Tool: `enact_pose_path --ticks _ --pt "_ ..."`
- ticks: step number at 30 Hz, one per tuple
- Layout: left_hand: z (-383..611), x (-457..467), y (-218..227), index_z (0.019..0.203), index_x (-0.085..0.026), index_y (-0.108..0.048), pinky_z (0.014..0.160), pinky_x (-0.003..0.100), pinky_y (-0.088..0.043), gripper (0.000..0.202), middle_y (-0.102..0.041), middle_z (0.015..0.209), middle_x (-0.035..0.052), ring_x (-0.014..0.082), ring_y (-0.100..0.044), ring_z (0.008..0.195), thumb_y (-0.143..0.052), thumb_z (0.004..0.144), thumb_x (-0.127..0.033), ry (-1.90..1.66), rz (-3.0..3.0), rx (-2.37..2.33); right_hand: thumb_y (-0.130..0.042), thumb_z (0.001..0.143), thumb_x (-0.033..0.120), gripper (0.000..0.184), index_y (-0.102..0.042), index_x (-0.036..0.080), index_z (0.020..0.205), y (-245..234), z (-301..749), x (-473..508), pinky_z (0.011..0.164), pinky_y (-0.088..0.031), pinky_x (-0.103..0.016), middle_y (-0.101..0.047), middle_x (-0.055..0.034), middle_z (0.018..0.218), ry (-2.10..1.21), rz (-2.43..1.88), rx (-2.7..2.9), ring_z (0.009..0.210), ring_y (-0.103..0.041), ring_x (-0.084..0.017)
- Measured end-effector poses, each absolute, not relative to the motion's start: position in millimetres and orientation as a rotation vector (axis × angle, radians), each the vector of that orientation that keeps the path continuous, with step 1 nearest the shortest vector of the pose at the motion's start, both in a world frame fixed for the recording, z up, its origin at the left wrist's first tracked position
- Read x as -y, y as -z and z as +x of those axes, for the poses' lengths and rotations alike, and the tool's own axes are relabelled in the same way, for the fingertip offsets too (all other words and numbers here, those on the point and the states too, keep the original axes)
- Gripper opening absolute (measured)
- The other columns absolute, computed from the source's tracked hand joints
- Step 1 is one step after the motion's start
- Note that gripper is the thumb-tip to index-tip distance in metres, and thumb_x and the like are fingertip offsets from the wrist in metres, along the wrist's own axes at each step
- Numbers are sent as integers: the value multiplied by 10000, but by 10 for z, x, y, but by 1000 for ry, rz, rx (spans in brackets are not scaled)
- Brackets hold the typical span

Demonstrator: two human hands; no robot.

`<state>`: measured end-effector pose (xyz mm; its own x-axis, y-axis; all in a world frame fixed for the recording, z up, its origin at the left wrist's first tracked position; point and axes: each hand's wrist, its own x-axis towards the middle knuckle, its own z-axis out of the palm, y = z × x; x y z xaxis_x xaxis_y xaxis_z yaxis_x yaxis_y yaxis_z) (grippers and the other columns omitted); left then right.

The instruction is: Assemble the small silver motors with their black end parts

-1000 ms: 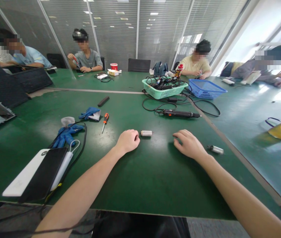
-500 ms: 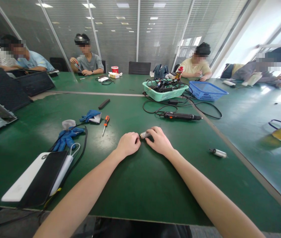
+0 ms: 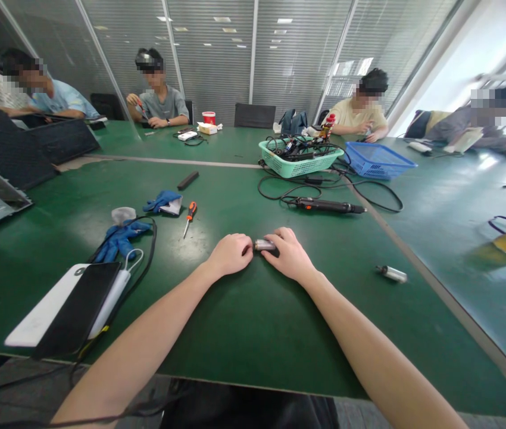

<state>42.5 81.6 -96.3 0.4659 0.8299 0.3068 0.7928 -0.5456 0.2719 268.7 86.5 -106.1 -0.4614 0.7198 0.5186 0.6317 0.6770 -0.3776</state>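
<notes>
Low over the green table [image 3: 235,322], my right hand [image 3: 292,255] is closed around a small silver metal cylinder [image 3: 264,245], which lies level and pokes out to the left of my fingers. My left hand [image 3: 230,255] is curled shut at the cylinder's left end; its fingertips hide whatever they pinch there. A similar silver cylinder with a dark narrower end [image 3: 392,274] lies on the table to the right. An orange-and-black screwdriver [image 3: 189,218] rests beyond my left hand.
A black electric screwdriver [image 3: 328,206] with its cable lies ahead, before a green basket [image 3: 295,168] of cables and a blue basket [image 3: 375,170]. At left are blue gloves [image 3: 119,239], a white-and-black flat device [image 3: 63,310] and a dark bar [image 3: 187,180]. Several people sit around.
The silver cylinder has turned to lie more level and shows more of its left end. My hands have stayed in nearly the same place. The view has tilted slightly.
</notes>
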Motion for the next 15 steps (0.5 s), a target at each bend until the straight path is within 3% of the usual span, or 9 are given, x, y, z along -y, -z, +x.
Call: enact_pose_path --ticks 7,15 --pt "413 -790 932 814 -193 -645 748 313 -463 99 -641 783 32 175 -593 746 -560 866 -195 -588 2646 -1277 -691 882 330 229 -584 240 1064 1006 2698 -798 879 -513 -425 -601 -78 1033 -274 -1041 2270 997 -566 -270" --pt "412 -801 959 797 -194 -636 730 310 -457 90 -633 754 30 178 -582 728 -560 844 -185 -625 2647 -1302 -663 920 356 254 -631 253 1150 1011 2691 -810 934 -510 -416 -596 -87 1067 -278 -1012 2324 1039 -579 -268"
